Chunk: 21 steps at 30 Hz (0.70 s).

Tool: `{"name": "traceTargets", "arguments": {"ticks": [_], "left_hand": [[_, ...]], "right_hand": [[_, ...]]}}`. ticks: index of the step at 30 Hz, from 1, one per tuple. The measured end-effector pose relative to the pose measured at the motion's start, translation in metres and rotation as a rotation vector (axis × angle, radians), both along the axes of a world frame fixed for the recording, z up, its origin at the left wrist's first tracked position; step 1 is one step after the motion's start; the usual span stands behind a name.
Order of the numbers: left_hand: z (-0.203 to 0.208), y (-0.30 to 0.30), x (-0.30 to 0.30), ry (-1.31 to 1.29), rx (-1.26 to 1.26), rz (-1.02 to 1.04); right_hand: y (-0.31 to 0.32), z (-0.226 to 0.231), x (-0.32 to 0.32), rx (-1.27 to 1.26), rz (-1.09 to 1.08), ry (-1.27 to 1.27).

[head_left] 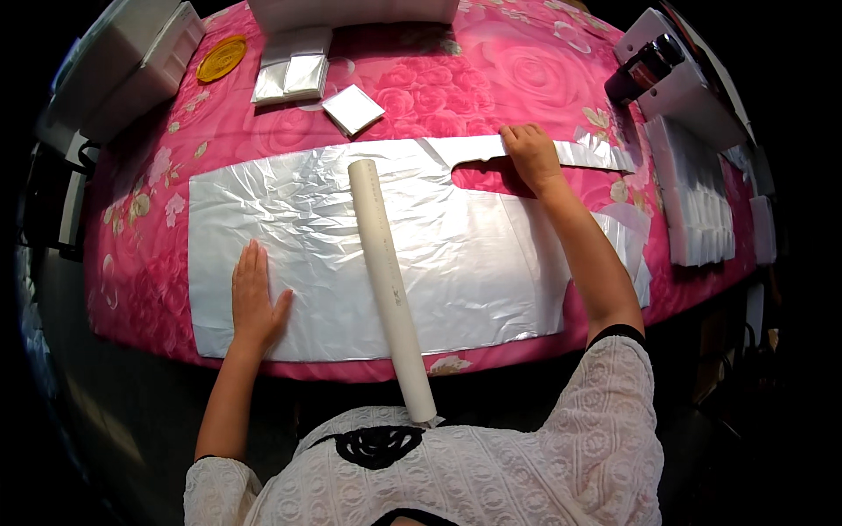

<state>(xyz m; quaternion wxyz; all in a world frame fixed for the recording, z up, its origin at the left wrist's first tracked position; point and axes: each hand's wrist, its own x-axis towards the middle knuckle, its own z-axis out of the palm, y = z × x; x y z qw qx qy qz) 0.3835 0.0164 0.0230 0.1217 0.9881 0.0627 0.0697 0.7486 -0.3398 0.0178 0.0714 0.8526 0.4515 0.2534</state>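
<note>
Silvery plastic sheet [465,250] spread on the surface [535,66], likely light, slippery, easily torn: grip its broad left edge, near your flat, open left hand [253,302], mind the probably stiff white tube [386,263] across its middle, and spare the narrow far-right strip [589,157] at your curled right hand [531,158], pinch unclear.

I see a thin plastic sheet [333,263], silvery white and glossy, finely crinkled towards its upper part and smoother low down. The pale tube [392,285] across it looks like rigid plastic, smooth and close to matt. Under them I make out a printed cloth [526,70] with a soft sheen. The small square packet [353,110] shines like film. To me the dark bottle [645,68] reads glossy, and the white blouse [491,456] is matt, raised-pattern fabric.
</note>
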Motion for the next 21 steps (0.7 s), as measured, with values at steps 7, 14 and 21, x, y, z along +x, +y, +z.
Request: {"name": "traceTargets", "arguments": {"ticks": [7, 14, 21], "left_hand": [[0.003, -0.002, -0.001, 0.022, 0.007, 0.036], [0.005, -0.005, 0.001, -0.002, 0.007, 0.019], [0.004, -0.006, 0.001, -0.007, 0.024, 0.009]], "right_hand": [[-0.064, -0.005, 0.032, -0.045, -0.028, -0.146], [-0.166, 0.013, 0.063, -0.312, -0.549, -0.032], [-0.218, 0.04, 0.06, -0.238, -1.117, -0.251]]}}
